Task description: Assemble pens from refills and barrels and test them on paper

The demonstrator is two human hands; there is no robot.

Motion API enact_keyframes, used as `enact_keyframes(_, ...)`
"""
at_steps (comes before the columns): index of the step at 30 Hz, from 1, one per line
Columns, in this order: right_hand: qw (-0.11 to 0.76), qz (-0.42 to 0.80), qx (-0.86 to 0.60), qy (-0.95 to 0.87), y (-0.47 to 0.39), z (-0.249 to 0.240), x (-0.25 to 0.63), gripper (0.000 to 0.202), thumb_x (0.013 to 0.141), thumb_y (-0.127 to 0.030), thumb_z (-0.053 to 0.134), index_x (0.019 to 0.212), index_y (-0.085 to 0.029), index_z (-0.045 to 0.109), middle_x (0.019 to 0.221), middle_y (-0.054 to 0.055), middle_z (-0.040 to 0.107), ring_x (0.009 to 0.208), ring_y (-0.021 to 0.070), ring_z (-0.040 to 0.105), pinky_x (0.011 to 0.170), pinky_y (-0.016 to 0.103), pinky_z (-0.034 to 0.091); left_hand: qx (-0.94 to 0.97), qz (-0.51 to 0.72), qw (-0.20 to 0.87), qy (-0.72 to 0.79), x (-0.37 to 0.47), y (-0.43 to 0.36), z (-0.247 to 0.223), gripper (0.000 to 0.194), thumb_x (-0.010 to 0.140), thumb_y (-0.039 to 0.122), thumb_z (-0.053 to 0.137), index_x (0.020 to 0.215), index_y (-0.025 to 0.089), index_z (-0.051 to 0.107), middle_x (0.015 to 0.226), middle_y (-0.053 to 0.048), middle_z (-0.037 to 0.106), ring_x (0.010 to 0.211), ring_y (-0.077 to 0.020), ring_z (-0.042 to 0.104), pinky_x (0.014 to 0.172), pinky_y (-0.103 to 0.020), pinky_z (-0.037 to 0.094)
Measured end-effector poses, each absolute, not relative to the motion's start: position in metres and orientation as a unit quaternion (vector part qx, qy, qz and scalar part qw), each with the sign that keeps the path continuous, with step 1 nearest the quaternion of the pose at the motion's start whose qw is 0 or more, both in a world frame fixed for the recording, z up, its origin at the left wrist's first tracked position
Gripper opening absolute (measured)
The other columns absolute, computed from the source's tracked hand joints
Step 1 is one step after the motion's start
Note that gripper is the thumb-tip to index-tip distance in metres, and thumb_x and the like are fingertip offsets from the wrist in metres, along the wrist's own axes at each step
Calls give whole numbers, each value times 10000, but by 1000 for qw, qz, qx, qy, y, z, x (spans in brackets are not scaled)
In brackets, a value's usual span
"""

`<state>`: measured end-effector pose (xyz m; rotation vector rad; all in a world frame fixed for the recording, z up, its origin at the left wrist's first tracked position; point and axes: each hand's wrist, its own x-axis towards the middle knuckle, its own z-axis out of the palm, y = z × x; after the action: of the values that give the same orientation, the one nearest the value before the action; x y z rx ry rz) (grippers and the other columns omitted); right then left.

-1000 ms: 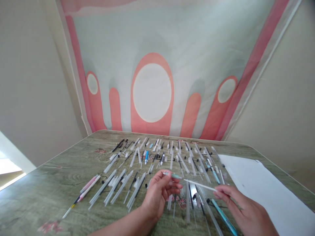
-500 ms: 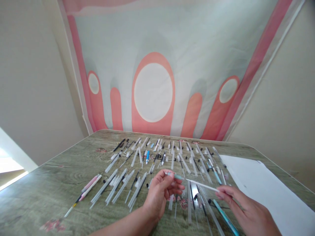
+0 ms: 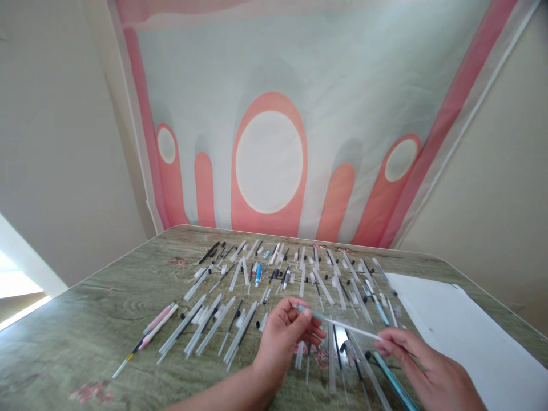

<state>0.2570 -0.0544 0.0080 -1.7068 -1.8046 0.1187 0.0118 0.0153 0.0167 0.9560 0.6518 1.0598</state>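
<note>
Your left hand (image 3: 282, 337) pinches the green tip (image 3: 314, 313); your right hand (image 3: 422, 357) pinches the far end of the white stick (image 3: 355, 329), which sits between your hands. It looks light, thin and a bit bendy, maybe slippery. Hold it near each end, softly.

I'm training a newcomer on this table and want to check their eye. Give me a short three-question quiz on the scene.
1. Multiple choice: what does the right hand hold?
A. A black cap
B. A thin white stick
C. A blue pen

2. True or false: the white paper lies on the right side of the table.

3. Fill in the blank: at the table's left, a white pen lies beside a second pen whose barrel is ____.

Key: 1. B; 2. True; 3. pink
</note>
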Motion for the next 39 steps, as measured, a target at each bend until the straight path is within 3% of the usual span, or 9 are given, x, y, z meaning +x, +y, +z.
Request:
enact_keyframes(10, 329, 89, -624, -703, -55, 3, 239, 236, 877, -451, 459, 929, -283, 617, 735, -59, 716, 638, 97, 687, 563, 96, 504, 447, 462, 712, 282, 17, 7, 16, 329, 746, 332, 678, 886, 124, 466, 715, -85, 661, 608, -205, 658, 535, -288, 490)
enact_keyframes(20, 352, 96, -613, -701, -57, 8, 232, 232, 879, -433, 470, 957, -278, 625, 817, -35, 742, 719, 125, 710, 619, 125, 531, 447, 445, 729, 265, 20, 3, 12, 331, 723, 329, 700, 865, 132, 476, 699, -74, 660, 615, -196, 660, 535, -264, 477)
enact_keyframes(28, 372, 62, -609, -697, -61, 17, 232, 236, 856, -435, 515, 906, -261, 666, 819, -12, 737, 702, 149, 701, 601, 163, 535, 518, 354, 704, 332, 16, 14, 9, 319, 676, 328, 723, 858, 112, 575, 575, -19, 607, 503, -125, 579, 437, -198, 420)
enact_keyframes(33, 394, 109, -622, -668, -64, 28, 233, 291, 881, -433, 470, 1066, -243, 590, 899, 18, 727, 809, 152, 689, 730, 209, 531, 517, 326, 719, 332, 15, 14, 15, 321, 700, 349, 701, 890, 103, 623, 667, -34, 621, 525, -103, 565, 431, -179, 401)
enact_keyframes(36, 339, 112, -668, -653, -64, 34, 244, 285, 883, -454, 441, 1021, -240, 569, 853, 18, 707, 719, 152, 669, 637, 224, 520, 474, 349, 748, 307, 13, 15, 18, 307, 726, 357, 685, 898, 112, 614, 735, -42, 629, 545, -95, 574, 459, -180, 409)
enact_keyframes(39, 204, 92, -705, -673, -66, 32, 257, 204, 833, -445, 508, 822, -251, 569, 749, -22, 661, 614, 150, 622, 536, 230, 466, 442, 366, 761, 302, 12, 17, 17, 305, 726, 340, 693, 915, 117, 605, 741, -35, 623, 536, -84, 566, 469, -180, 413)
